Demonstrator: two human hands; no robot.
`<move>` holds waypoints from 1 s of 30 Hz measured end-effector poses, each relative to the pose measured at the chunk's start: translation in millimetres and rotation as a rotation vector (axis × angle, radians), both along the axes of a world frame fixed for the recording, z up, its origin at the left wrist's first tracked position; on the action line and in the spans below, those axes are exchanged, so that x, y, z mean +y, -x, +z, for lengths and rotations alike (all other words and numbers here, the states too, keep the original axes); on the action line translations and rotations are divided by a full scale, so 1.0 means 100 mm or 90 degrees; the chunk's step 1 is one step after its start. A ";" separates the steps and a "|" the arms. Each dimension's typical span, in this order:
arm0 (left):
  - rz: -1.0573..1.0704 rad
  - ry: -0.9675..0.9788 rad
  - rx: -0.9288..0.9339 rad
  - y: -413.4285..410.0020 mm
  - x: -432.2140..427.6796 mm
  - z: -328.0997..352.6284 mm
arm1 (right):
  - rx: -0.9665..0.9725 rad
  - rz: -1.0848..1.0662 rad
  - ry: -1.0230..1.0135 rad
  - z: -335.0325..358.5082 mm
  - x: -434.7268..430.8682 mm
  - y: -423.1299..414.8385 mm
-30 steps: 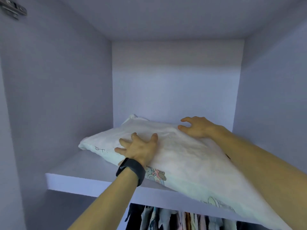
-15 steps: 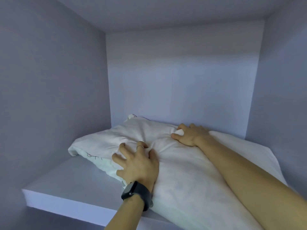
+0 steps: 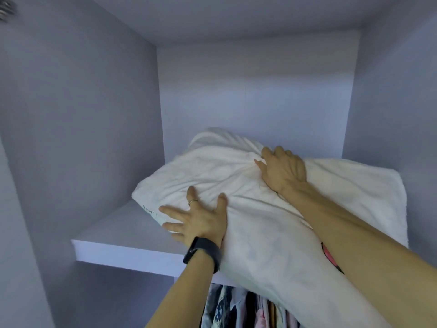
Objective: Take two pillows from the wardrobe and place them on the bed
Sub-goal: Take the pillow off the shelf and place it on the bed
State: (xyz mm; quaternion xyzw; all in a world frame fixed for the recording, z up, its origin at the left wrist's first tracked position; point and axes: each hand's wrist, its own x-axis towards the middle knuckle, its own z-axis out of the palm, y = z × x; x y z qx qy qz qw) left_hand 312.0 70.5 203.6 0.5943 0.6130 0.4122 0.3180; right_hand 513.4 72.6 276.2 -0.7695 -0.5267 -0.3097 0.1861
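Progress: the first step was judged barely begun; no pillow had been taken out of the wardrobe [image 3: 82, 114].
Pillow: the white pillow [image 3: 236, 176] was laid on the shelf [image 3: 123, 235], with its near end hung over the shelf's front edge, toward the right corner.
Left hand: the left hand [image 3: 201, 223] was pressed on the pillow's near-left part, its fingers [image 3: 172, 210] spread straight, with nothing gripped.
Right hand: the right hand [image 3: 283, 171] was set farther back, its fingers [image 3: 279, 151] curled into bunched cloth, so the pillow was gripped.
Left to do: two pillows were to be carried out and laid on the bed.
Hidden: the bed was not seen. A white mass [image 3: 369, 192] at the shelf's right edge could not be told as a second pillow. The clothes [image 3: 236, 306] below were cut off.
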 end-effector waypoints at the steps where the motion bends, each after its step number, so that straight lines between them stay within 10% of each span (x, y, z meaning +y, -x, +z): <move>1: -0.023 -0.003 -0.018 0.07 -0.06 -0.01 | -0.009 -0.009 -0.027 0.03 -0.14 0.09; 16: -0.121 -0.116 -0.086 0.88 -0.73 -0.45 | 0.155 -0.178 -0.069 -1.01 -2.00 1.10; 22: -0.091 -0.159 -0.131 0.82 -0.87 -0.59 | 0.388 -0.088 0.029 -0.93 -2.19 0.77; 30: -0.066 -0.233 -0.203 0.80 -0.97 -0.70 | 0.352 -0.030 -0.058 -1.04 -2.22 0.67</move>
